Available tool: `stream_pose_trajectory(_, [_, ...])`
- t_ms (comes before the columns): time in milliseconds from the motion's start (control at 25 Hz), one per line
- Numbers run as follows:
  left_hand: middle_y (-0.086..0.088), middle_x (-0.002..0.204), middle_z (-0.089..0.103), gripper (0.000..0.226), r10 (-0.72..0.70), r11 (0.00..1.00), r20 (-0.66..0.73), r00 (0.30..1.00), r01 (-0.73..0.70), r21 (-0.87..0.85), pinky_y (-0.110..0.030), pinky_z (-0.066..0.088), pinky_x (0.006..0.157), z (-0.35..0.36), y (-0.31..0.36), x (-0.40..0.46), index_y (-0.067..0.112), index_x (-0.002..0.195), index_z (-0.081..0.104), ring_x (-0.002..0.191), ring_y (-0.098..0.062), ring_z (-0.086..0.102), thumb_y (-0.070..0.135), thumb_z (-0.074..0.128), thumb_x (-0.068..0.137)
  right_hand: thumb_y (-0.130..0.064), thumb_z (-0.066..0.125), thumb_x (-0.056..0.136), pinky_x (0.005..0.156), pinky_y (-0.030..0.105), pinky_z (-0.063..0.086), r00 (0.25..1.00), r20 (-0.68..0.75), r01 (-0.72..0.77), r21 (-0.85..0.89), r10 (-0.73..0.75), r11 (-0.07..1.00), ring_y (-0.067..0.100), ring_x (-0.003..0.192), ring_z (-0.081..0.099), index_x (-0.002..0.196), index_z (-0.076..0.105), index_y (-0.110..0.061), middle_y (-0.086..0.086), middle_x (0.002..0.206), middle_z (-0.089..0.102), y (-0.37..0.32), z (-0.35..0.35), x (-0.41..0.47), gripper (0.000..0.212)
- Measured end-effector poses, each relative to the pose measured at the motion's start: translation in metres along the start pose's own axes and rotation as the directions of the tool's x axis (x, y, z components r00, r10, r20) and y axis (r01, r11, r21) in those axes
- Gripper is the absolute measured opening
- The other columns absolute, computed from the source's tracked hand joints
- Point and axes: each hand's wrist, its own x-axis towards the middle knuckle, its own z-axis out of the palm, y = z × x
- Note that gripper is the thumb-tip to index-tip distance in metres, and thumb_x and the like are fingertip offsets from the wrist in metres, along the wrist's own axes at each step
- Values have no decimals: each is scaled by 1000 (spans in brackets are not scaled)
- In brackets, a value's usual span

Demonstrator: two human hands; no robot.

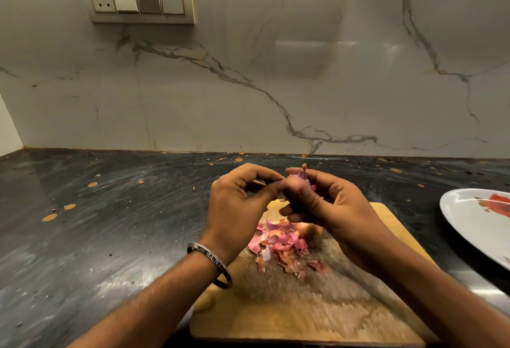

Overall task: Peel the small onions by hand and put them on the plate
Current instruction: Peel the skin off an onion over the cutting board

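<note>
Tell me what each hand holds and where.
The right hand grips a small pinkish-purple onion round its lower body. The left hand pinches at its side, apparently loose skin.

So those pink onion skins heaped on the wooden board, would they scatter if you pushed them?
Probably. The onion skins look thin, curled and loosely heaped on the board, so they are likely very light and floppy. A push would likely slide some and leave others. They seem brittle too: small flakes already lie apart from the heap.
</note>
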Motion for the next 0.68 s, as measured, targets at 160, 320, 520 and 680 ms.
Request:
stream_pose_trajectory(160, [6, 86, 68, 18, -19, 998, 55, 998, 15, 67, -16, 49, 62, 0, 1, 1, 23, 88, 66, 79, -7, 65, 5, 67, 89, -19, 69, 84, 72, 30, 61, 1000, -7, -14, 45, 14, 999, 33, 89, 75, 123, 64, -14, 14, 106, 75, 2, 0, 2, 40])
stream_pose_trajectory(320, [5, 84, 64, 16, -79, 996, 130, 988, 71, 62, -15, 46, 61, 0, 0, 1, 17, 89, 64, 72, -3, 60, 2, 61, 93, -18, 73, 82, 70, 30, 60, 999, -39, -10, 22, 11, 1000, 33, 86, 75, 121, 63, -13, 12, 102, 75, 4, 0, 3, 40])
stream_pose_trajectory(520, [7, 84, 64, 16, -77, 991, 189, 979, 56, 118, -16, 47, 64, 1, -1, 0, 18, 90, 63, 73, -7, 60, 3, 60, 93, -27, 76, 76, 64, 26, 58, 995, -102, 4, 9, -4, 1000, 26, 77, 74, 118, 61, -12, 10, 99, 73, 4, -1, 3, 47])
stream_pose_trajectory(680, [6, 81, 66, 15, -101, 984, 253, 962, 59, 168, -15, 48, 64, 2, -3, -2, 19, 90, 64, 70, -7, 62, 5, 60, 95, -57, 86, 54, 59, 23, 56, 985, -174, -10, 80, 24, 997, 19, 71, 71, 119, 61, -12, 9, 94, 73, -1, -4, 5, 82])
